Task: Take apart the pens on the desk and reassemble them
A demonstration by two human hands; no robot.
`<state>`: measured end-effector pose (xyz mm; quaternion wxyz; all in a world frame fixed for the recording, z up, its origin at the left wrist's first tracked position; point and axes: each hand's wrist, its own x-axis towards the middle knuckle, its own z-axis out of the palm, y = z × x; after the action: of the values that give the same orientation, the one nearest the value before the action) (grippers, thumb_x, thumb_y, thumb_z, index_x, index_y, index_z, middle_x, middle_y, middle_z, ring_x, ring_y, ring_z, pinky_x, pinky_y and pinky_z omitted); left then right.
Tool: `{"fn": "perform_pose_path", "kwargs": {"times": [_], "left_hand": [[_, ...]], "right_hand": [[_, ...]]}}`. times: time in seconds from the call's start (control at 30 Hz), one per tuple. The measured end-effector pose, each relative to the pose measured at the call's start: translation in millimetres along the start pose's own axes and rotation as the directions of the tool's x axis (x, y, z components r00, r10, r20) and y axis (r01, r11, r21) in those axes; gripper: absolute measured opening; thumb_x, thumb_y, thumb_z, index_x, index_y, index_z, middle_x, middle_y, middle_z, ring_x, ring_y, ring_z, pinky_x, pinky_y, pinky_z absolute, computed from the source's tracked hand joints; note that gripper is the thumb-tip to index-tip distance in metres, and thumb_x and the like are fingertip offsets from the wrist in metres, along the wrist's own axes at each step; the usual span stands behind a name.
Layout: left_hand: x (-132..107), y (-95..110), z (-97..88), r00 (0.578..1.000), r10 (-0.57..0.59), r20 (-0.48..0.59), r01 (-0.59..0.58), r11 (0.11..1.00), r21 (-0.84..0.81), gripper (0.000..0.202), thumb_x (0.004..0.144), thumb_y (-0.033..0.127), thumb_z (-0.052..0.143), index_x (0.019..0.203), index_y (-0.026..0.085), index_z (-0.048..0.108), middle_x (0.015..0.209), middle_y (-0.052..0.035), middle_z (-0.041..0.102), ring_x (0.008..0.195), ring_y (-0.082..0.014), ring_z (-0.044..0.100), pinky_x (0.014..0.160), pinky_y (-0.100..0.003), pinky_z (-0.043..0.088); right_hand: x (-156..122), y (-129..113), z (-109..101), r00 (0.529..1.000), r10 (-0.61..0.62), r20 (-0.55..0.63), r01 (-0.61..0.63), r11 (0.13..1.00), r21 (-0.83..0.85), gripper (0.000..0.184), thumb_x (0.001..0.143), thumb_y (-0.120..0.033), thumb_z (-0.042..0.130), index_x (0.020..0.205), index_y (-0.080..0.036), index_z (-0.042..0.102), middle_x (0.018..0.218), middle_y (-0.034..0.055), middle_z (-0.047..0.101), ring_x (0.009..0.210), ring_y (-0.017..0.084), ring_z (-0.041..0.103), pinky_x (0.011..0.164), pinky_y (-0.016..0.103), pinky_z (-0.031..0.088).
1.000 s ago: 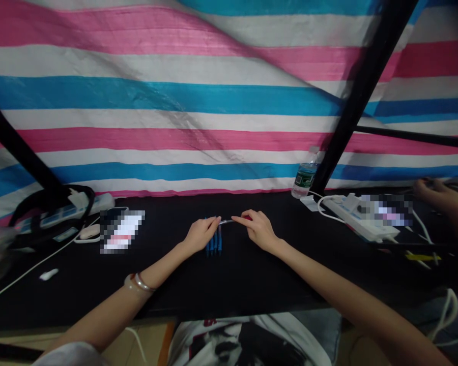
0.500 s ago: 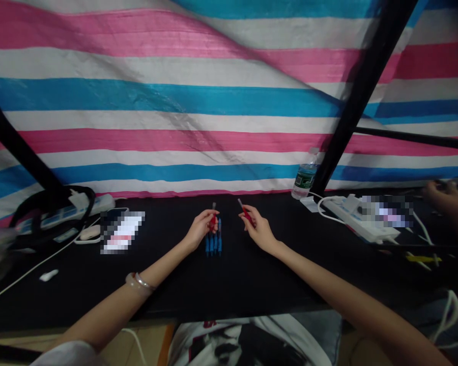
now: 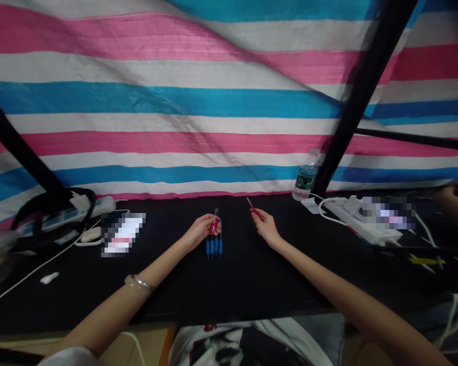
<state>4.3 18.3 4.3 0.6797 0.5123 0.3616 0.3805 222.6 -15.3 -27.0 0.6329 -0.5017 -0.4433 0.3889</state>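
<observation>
My left hand (image 3: 200,231) is closed on a red pen (image 3: 214,225) with a clear tip that points away from me. Whether more than one pen is in that hand, I cannot tell. Just under and in front of these fingers, several blue pens (image 3: 214,248) lie side by side in a row on the black table (image 3: 232,284); the hand hides their far ends. My right hand (image 3: 269,231), well to the right of the row, pinches another red pen (image 3: 253,208), its clear end tilted up and to the left.
A water bottle (image 3: 305,180) stands at the back right, near a white power strip (image 3: 366,223) with cables. To the left are a blurred-out phone (image 3: 124,234), a pale case (image 3: 90,234) and a small white object (image 3: 49,278). Another person's hand (image 3: 456,203) shows at the right edge.
My right hand has shifted to the right with its red pen, widening the gap between my hands. My left hand stays nearly in place. The other person's hand has moved right.
</observation>
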Motion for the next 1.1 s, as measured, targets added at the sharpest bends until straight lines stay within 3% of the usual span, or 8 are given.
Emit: {"fn": "perform_pose_path", "kwargs": {"times": [0.13,0.3,0.43,0.6,0.77,0.97,1.1], "left_hand": [[1.2,0.8,-2.6,1.000,-0.023,0.017,0.023,1.000,-0.006,0.010,0.082,0.017,0.050,0.082,0.010,0.057,0.065,-0.0055,0.060,0.055,-0.0118,0.058,0.052,-0.022,0.045],[2.4,2.5,-6.4,0.999,-0.041,0.036,0.042,0.999,-0.027,0.013,0.081,0.018,0.049,0.085,0.010,0.060,0.064,-0.0039,0.057,0.054,-0.0095,0.055,0.049,-0.019,0.042],[3.0,3.2,-10.1,0.996,-0.059,0.066,0.062,0.997,-0.044,0.019,0.082,0.021,0.049,0.092,0.012,0.062,0.063,-0.0019,0.054,0.051,-0.0082,0.052,0.047,-0.018,0.040],[1.2,4.8,-9.5,0.997,-0.068,0.042,0.070,0.997,-0.043,0.020,0.082,0.021,0.051,0.093,0.011,0.064,0.060,-0.0013,0.053,0.049,-0.0071,0.049,0.044,-0.017,0.038],[0.7,6.3,-9.3,0.996,-0.091,0.004,0.091,0.990,-0.111,0.012,0.078,0.018,0.056,0.084,0.011,0.063,0.054,0.0004,0.052,0.046,-0.0065,0.048,0.043,-0.017,0.037],[1.0,8.3,-9.3,0.991,-0.130,-0.014,0.127,0.981,-0.145,0.013,0.078,0.019,0.056,0.086,0.011,0.063,0.052,0.0017,0.050,0.045,-0.0057,0.048,0.040,-0.014,0.036],[-0.2,9.0,-7.5,0.993,-0.119,-0.011,0.117,0.986,-0.120,0.013,0.079,0.019,0.056,0.086,0.010,0.063,0.052,0.0018,0.049,0.044,-0.0055,0.048,0.041,-0.014,0.037]], "right_hand": [[2.1,-0.9,-2.5,0.994,0.096,-0.047,-0.091,0.992,0.091,0.032,0.067,-0.032,0.056,0.094,-0.015,0.062,0.053,-0.0058,0.042,0.036,0.005,0.031,0.032,0.019,0.021],[4.2,-3.9,-4.1,0.982,0.186,0.018,-0.185,0.949,0.255,0.030,0.066,-0.027,0.051,0.093,-0.015,0.057,0.054,-0.0064,0.043,0.034,0.004,0.029,0.029,0.018,0.022],[4.9,-2.3,-4.2,0.988,0.152,0.003,-0.146,0.939,0.311,0.033,0.064,-0.027,0.055,0.096,-0.019,0.048,0.056,-0.0072,0.046,0.035,0.005,0.033,0.031,0.019,0.029],[7.9,-1.5,-7.0,0.986,0.156,-0.058,-0.128,0.934,0.333,0.030,0.060,-0.027,0.067,0.079,-0.020,0.044,0.060,-0.0051,0.053,0.037,0.004,0.036,0.035,0.020,0.032],[9.2,-8.2,-10.6,0.978,0.203,0.046,-0.205,0.903,0.379,0.031,0.057,-0.031,0.072,0.077,-0.016,0.053,0.063,-0.0017,0.057,0.038,0.004,0.036,0.036,0.020,0.030],[3.6,-18.1,-9.0,0.960,0.178,0.217,-0.233,0.936,0.262,0.031,0.060,-0.034,0.071,0.081,-0.013,0.060,0.060,-0.0018,0.056,0.039,0.004,0.037,0.038,0.020,0.025],[2.0,-20.2,-8.5,0.951,0.180,0.251,-0.239,0.943,0.230,0.030,0.061,-0.033,0.070,0.082,-0.013,0.062,0.062,-0.0002,0.058,0.041,0.005,0.041,0.039,0.020,0.025]]}}
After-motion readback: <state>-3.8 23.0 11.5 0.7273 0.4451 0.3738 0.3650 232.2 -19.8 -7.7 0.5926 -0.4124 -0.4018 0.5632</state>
